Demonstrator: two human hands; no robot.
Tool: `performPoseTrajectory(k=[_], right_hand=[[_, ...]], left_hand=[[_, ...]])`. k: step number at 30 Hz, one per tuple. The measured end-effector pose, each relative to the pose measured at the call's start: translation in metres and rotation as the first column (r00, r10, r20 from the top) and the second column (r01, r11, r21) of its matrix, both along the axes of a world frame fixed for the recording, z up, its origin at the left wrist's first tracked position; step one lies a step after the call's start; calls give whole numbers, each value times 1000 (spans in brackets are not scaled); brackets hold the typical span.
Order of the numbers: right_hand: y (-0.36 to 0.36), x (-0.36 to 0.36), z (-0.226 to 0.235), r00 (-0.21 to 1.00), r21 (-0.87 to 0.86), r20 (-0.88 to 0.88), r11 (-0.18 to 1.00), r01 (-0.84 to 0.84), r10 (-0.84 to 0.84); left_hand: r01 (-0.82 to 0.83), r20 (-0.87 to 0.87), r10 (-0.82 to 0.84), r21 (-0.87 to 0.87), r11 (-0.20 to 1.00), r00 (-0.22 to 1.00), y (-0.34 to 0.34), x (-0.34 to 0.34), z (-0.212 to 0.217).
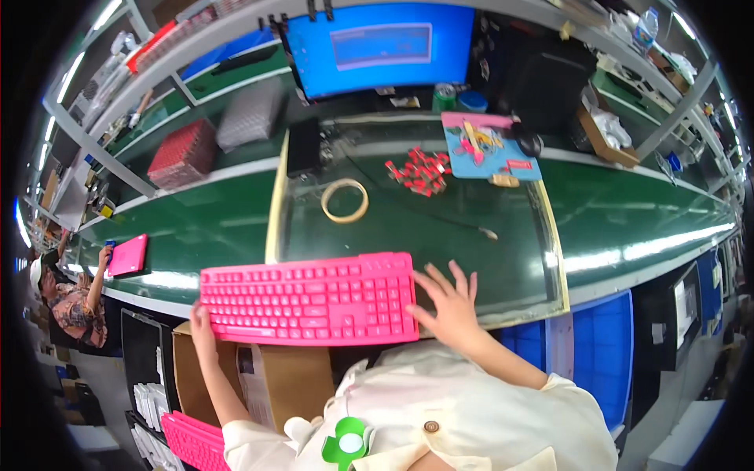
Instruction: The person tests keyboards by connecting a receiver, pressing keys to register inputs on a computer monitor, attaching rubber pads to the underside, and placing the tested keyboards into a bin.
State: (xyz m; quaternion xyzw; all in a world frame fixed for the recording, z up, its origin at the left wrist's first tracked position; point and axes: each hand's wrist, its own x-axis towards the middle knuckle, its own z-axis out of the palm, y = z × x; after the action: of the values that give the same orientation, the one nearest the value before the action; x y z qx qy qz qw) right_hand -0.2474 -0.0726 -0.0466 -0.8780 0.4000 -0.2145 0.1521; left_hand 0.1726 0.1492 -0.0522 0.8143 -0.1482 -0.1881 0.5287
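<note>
A bright pink keyboard (310,302) lies level in front of me, keys up, over the near edge of the bench. My left hand (203,334) grips its left end, fingers partly hidden by the keyboard. At the other end, my right hand (452,306) is open with its fingers spread, the thumb and index finger close to the keyboard's right edge; whether they touch it I cannot tell. Beyond the keyboard, a roll of tape (344,201) and a pile of small red parts (422,171) rest on the glass-like mat (393,243). A cable end (488,233) lies nearby.
A lit monitor (381,51) stands at the back. A mouse (528,141) sits by a colourful mouse pad (483,149). Bubble-wrapped packs (182,155) are at the left. More pink keyboards (192,441) are stacked low left, beside a cardboard box (294,381). Another person (75,302) works further left.
</note>
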Motion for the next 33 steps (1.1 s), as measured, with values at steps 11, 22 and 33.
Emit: performPoseTrajectory(k=[11,22,33], right_hand=[[-35,-165,-13,785,-90,3,781,617,-620],[-50,-157,-7,819,-10,-96,824,567,-565],[-87,-154,-10,841,108,195,863,493,-505]], left_hand=[[341,402,-388,187,921,829,-90,-184,35],[282,385,-509,511,812,770,-86,-157,0],[652,226,-781,444,615,582,-117,-138,15]])
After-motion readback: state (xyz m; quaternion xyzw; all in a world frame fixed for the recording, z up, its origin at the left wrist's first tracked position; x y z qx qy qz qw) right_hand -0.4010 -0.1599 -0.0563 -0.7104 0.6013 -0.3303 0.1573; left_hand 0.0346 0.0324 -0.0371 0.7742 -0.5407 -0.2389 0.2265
